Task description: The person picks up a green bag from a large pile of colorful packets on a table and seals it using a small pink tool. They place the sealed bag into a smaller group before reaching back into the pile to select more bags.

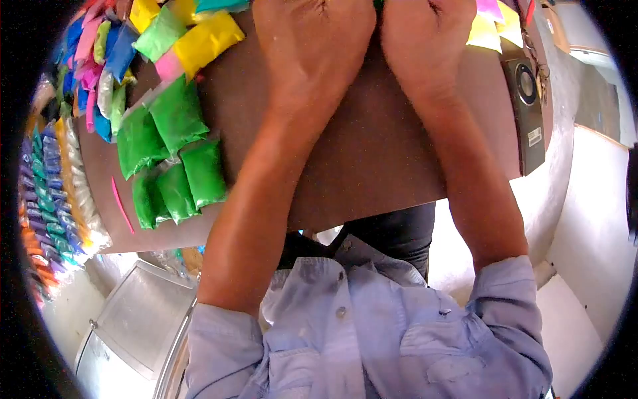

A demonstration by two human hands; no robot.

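My left hand [316, 46] and my right hand [428, 43] are close together over the brown table, cut off by the top edge of the view. Both look closed, with fingers curled away and mostly hidden. A sliver of green shows between them at the very top; what they hold cannot be made out. Left of my left forearm lie several clear bags of green material [176, 120], grouped together. Yellow packets [209, 45] and a light green packet [161, 34] are beside my left hand. Pale yellow packets [485, 33] lie just past my right hand.
A heap of small colored packets [100, 66] covers the table's far left. Rows of bagged colored pieces [50, 193] hang or lie along the left edge. A thin pink strip [121, 205] lies near the front. At right sits a dark box-shaped device [525, 116] with a round dial.
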